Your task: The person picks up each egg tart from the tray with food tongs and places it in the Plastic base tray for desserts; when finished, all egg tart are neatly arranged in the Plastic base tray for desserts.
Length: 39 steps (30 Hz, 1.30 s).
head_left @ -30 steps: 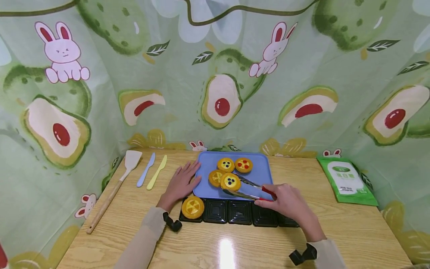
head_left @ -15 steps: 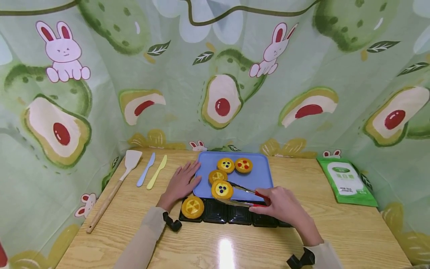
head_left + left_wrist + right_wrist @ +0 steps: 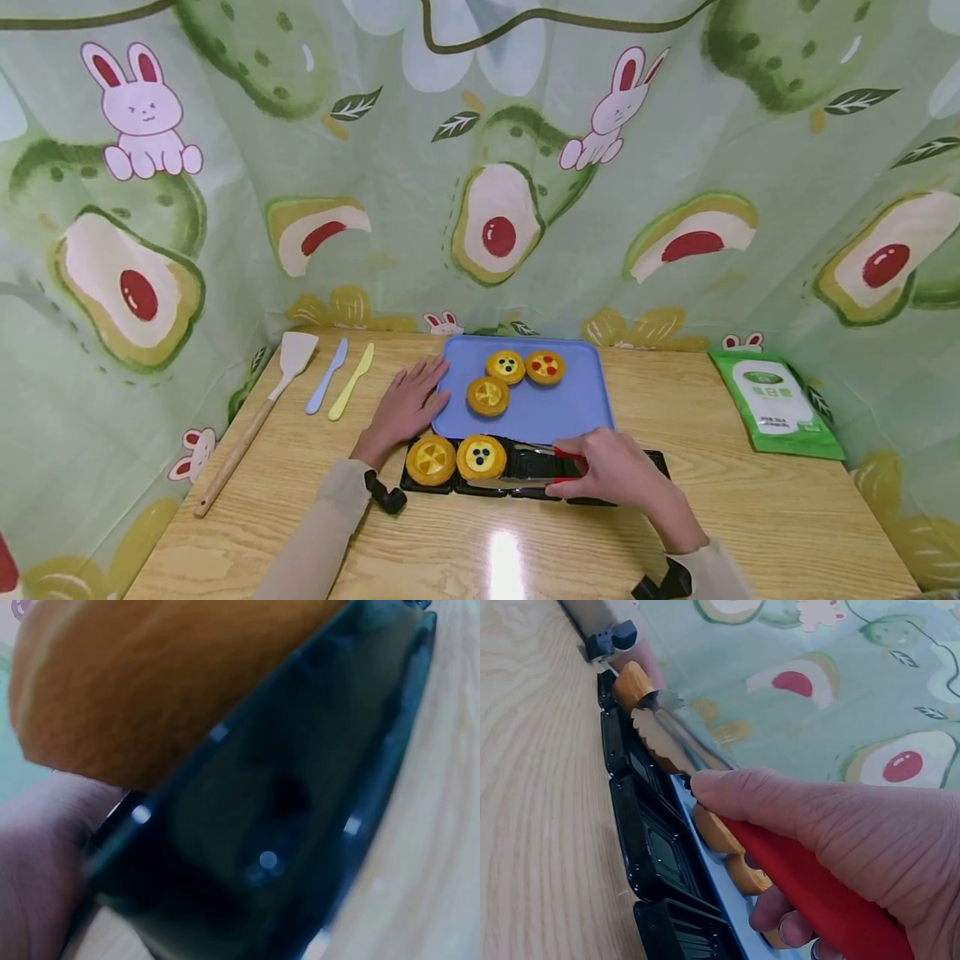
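My right hand (image 3: 618, 475) grips red-handled tongs (image 3: 802, 889), thumb along the handle. Between the tong tips is an egg tart with dark blue berries (image 3: 481, 458), at the second compartment from the left of a black plastic tray (image 3: 660, 844). In the right wrist view the tart looks tilted, overlapping the tray's rim. Another tart with yellow wedges (image 3: 431, 461) fills the leftmost compartment. My left hand (image 3: 405, 408) lies flat with fingers spread, beside the left edge of a blue tray (image 3: 573, 408). The left wrist view shows a tart's side (image 3: 142, 690) close up.
On the blue tray are a berry tart (image 3: 506, 367), a red-topped tart (image 3: 545, 367) and a yellow-wedge tart (image 3: 487, 397). To the left lie a spatula (image 3: 258, 421), a blue knife (image 3: 327, 375) and a yellow knife (image 3: 351, 382). A green packet (image 3: 775, 404) lies right.
The berry tart, held in the tongs, has moved off the blue tray, left and toward me, to the black tray's second compartment. My right hand moved with it; the left stayed.
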Tool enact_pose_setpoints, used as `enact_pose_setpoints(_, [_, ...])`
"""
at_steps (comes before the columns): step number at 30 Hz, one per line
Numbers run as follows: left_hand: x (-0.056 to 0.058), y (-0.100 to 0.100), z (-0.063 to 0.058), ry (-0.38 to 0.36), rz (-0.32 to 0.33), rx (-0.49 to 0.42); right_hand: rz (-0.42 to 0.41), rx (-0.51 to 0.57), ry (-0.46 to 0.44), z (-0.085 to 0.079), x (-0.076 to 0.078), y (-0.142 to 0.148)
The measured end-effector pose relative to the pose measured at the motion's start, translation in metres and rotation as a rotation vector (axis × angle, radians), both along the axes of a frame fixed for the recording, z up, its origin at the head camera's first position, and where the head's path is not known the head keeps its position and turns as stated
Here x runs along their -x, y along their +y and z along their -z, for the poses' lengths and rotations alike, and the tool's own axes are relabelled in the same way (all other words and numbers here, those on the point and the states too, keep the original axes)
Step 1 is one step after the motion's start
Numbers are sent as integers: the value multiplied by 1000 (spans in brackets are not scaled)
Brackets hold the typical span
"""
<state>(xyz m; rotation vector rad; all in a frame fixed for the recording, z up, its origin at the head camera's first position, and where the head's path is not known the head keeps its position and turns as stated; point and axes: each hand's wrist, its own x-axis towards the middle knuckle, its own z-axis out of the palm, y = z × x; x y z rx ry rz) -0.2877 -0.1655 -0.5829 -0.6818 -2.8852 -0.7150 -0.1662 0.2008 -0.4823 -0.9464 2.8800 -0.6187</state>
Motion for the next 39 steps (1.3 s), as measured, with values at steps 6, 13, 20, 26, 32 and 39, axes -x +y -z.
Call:
enact_pose_setpoints(6, [-1,0,-2,2,6,-10,-30,-13,-7,4,1,-1])
enact_pose_setpoints(13, [0,1,-2,-6,4,-5,-6,-41,-5,4,2,1])
enact_pose_setpoints(20, [1,0,-1,12,8,-3,20,-20,3,-2,1,3])
enact_pose_setpoints(26, [0,1,-3,4,10,5,65,0,7,-10,1,7])
enact_pose_setpoints(32, [0,1,-5,-4,1,5,119,36,2,-15,4,13])
enact_pose_setpoints(39, [-2,2,-6,-20,0,7,175,93,53,-15,7,24])
